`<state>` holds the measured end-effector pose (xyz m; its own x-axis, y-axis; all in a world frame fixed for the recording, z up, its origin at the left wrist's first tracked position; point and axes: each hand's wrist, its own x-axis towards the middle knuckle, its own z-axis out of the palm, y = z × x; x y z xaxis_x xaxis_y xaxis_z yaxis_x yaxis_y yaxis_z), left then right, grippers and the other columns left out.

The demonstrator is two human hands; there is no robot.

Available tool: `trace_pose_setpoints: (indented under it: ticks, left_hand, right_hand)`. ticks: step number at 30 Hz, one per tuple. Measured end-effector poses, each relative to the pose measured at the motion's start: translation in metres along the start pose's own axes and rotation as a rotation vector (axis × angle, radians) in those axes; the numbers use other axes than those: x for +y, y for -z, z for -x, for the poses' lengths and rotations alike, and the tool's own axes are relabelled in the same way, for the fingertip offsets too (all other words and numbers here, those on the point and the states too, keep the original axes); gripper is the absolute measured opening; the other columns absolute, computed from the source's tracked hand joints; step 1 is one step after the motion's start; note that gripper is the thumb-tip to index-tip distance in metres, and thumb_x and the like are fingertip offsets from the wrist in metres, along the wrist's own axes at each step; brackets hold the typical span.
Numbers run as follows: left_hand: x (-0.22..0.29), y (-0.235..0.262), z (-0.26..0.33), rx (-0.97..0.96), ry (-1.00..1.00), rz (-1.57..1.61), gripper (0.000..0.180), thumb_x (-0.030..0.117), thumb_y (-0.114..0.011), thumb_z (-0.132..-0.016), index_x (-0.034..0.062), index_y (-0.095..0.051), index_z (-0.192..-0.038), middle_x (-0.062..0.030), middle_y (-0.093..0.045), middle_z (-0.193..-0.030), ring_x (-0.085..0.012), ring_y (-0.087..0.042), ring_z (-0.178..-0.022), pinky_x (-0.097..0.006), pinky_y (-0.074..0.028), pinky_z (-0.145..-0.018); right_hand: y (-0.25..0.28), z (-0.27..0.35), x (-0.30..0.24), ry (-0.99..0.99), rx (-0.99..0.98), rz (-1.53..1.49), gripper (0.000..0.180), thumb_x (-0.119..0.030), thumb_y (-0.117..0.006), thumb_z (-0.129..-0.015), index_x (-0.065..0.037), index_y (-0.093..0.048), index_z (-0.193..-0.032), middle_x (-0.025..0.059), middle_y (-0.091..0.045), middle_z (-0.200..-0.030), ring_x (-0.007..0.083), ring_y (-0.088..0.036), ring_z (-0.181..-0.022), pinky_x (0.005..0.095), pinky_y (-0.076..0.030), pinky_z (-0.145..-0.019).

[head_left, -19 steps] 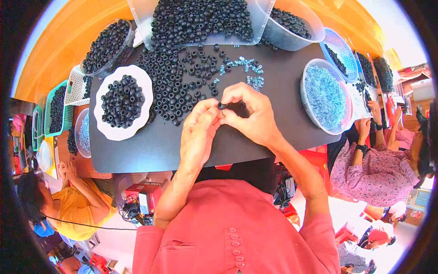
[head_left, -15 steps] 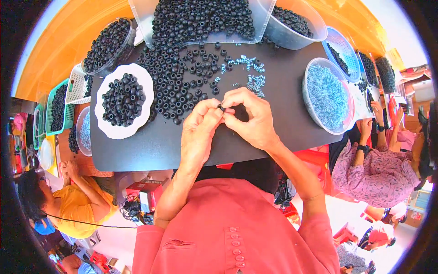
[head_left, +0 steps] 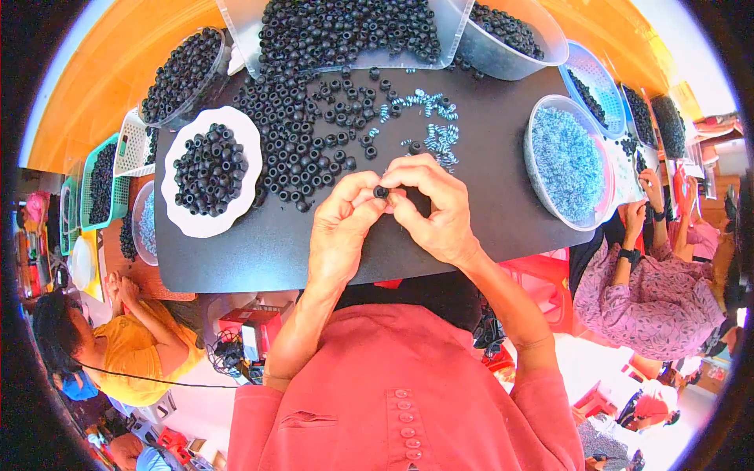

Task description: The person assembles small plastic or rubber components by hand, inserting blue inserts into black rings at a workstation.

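A small black bead-like part [head_left: 381,191] with a hole in its end is pinched between the fingertips of my two hands, above the dark table [head_left: 487,196]. My left hand [head_left: 345,220] grips it from the left with thumb and forefinger. From the right, the thumb and fingers of my right hand [head_left: 436,208] close on it, and their tips hide part of it. Just beyond my hands lie many loose black parts [head_left: 302,153] of the same kind. Small pale-blue coil-shaped pieces [head_left: 442,140] are scattered beyond my right hand.
A white scalloped plate [head_left: 177,206] of black parts stands left. At the far edge are a clear bin [head_left: 454,49] and a round tub [head_left: 514,69]. A bowl [head_left: 536,184] of pale-blue pieces stands right. People sit at left [head_left: 145,345] and right [head_left: 644,298].
The black part between my fingertips has been turned, and its round end now shows more plainly. My hands have stayed in nearly the same place.
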<state>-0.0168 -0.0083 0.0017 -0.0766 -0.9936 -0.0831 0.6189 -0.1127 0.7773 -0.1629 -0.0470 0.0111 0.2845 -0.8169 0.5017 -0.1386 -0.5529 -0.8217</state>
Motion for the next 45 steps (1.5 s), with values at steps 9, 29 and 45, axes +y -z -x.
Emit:
trace_pose_setpoints:
  ticks: [9, 29, 45]
  left_hand:
    - [0.004, 0.002, 0.014, 0.053, -0.008, -0.339, 0.018, 0.001, -0.051, -0.090, 0.0002, -0.056, -0.107, -0.0050, -0.065, -0.091, -0.0129, -0.061, -0.084, -0.026, -0.048, -0.081]
    - [0.008, 0.010, 0.014, 0.024, 0.047, -0.204, 0.010, 0.005, -0.047, -0.093, 0.0011, -0.053, -0.100, -0.0121, -0.068, -0.091, -0.0117, -0.062, -0.082, -0.027, -0.049, -0.081]
    - [-0.003, -0.010, -0.001, -0.003, 0.030, -0.293, 0.011, 0.001, -0.052, -0.091, -0.0021, -0.056, -0.101, -0.0004, -0.060, -0.075, -0.0118, -0.064, -0.081, -0.025, -0.051, -0.077]
  right_hand:
    - [-0.001, 0.007, -0.004, 0.156, 0.058, 0.283, 0.024, 0.004, -0.068, -0.068, -0.005, -0.064, -0.089, 0.0074, -0.062, -0.088, 0.0210, -0.059, -0.078, 0.0303, -0.048, -0.068]
    - [0.014, -0.041, 0.010, 0.221, -0.427, 0.861, 0.020, -0.005, -0.066, -0.070, -0.004, -0.063, -0.090, 0.0066, -0.058, -0.082, 0.0211, -0.055, -0.072, 0.0339, -0.041, -0.069]
    - [0.006, 0.002, 0.006, -0.429, 0.035, -0.554, 0.016, 0.013, -0.054, -0.081, 0.003, -0.059, -0.091, 0.0066, -0.058, -0.092, 0.0098, -0.057, -0.072, 0.0221, -0.049, -0.061]
